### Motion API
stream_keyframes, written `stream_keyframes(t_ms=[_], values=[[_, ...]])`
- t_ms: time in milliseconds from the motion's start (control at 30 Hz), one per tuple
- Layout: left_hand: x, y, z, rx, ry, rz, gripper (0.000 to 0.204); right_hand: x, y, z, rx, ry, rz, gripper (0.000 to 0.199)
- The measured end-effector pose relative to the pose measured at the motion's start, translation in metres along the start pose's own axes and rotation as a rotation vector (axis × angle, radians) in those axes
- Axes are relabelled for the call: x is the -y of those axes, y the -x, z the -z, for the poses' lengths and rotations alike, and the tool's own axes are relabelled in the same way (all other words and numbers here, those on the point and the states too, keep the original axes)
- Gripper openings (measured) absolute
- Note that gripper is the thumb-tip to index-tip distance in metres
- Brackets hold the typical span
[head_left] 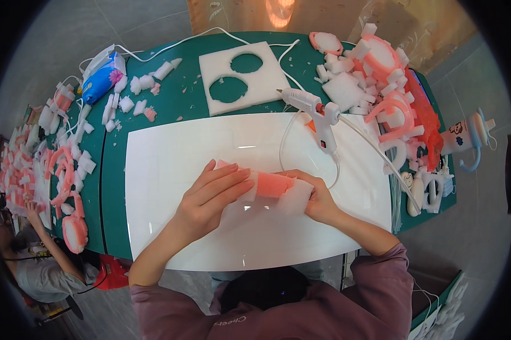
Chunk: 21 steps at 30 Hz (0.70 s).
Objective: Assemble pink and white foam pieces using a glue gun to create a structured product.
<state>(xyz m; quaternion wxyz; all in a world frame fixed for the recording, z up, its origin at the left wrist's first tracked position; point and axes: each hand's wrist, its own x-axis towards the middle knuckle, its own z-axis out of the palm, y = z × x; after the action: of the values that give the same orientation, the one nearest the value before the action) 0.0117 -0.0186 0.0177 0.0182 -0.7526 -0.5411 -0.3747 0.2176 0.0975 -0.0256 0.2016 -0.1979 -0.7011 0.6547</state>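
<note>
Over a glossy white sheet (170, 170) I hold a pink and white foam piece (273, 185) between both hands. Its middle is pink, with white foam blocks at each end. My left hand (213, 190) is closed on its left end, the fingers lying over the top. At the right end, my right hand (317, 198) grips beside a white block (296, 197). The thumbs and undersides are mostly hidden. Just beyond my right hand lies a white hot glue gun (315, 110) on its side, its cord curling onto the sheet.
A white foam board (227, 62) with two round holes lies at the back. Pink and white foam pieces pile up at the right (374, 73) and left (65, 175). A blue tissue pack (103, 79) stands back left. Another person's hand (34, 215) is at far left.
</note>
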Motion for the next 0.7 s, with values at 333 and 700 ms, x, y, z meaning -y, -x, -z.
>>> stream_keyframes(t_ms=[333,700], values=[[0.0011,0.0033,-0.0033,-0.001,-0.018,-0.013,0.032,-0.0010,0.0017,0.0000,0.012,0.042,0.028,0.037],[0.0019,0.0013,-0.0037,-0.034,0.028,0.004,0.033,-0.0007,0.0028,-0.0027,0.009,-0.024,0.014,0.040]])
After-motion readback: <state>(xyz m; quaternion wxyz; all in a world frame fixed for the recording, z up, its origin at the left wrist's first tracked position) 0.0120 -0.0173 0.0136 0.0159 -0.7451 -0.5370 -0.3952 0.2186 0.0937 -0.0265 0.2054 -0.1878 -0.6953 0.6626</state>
